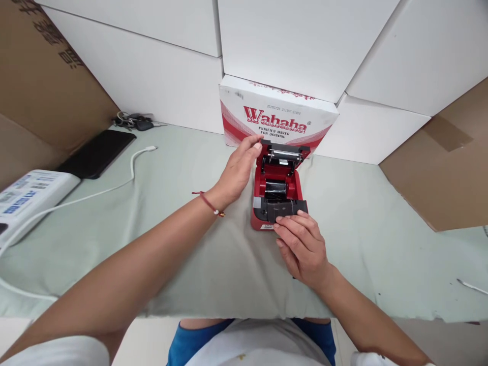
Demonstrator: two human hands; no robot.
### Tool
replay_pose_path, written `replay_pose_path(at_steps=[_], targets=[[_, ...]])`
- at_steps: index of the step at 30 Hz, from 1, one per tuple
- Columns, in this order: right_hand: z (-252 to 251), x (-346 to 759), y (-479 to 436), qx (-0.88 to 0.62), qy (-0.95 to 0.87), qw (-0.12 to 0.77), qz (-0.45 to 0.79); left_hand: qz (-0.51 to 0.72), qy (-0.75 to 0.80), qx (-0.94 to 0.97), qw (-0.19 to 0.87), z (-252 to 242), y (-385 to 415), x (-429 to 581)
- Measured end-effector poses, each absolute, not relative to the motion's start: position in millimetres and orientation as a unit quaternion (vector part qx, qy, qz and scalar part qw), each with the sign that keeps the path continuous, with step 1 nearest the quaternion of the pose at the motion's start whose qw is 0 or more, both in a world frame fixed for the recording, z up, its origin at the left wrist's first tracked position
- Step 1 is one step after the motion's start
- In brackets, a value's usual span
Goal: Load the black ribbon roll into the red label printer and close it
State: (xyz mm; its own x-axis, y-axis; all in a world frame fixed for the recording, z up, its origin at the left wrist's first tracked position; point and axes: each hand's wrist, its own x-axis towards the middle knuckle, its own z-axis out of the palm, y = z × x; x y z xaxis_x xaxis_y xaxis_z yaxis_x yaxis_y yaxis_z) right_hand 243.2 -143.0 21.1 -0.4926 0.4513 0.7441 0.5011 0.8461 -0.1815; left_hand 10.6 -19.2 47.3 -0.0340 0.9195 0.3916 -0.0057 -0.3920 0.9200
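Note:
A small red-and-black label printer (256, 216) stands on the cloth with its lid (284, 151) raised. Inside lies a shiny black roll (275, 189), and a dark strip (281, 210) comes forward from it over the printer's front edge. At the lid's upper left corner, my left hand (240, 168) grips the edge, its thumb on the near side and its fingers partly hidden. My right hand (303, 249) is at the printer's front, fingertips closed on the loose end of the dark strip. The thumb is mostly below the fingers.
Behind the printer leans a white and red Wahaha carton (276, 114). Leftward lie keys (137, 121), a black phone-like slab (97, 152), a white power strip (38, 195) and a white cable (131, 165). Brown cardboard (438, 168) stands right; another cable tip (470, 286) lies near the right edge.

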Motion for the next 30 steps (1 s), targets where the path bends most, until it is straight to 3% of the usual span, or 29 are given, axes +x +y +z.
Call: replay_pose_path(at_steps=[8,22,30], targets=[[24,244,-141,-0.278,-0.862,0.423,-0.02,0.637,0.355,0.592,0.342,29,-56,7],[29,247,-142,-0.289,-0.867,0.405,-0.006,0.597,0.327,0.683,0.264,0,-70,1],[25,249,-141,-0.276,-0.872,0.404,-0.019,0.56,0.271,0.707,0.337,-8,-67,-7]])
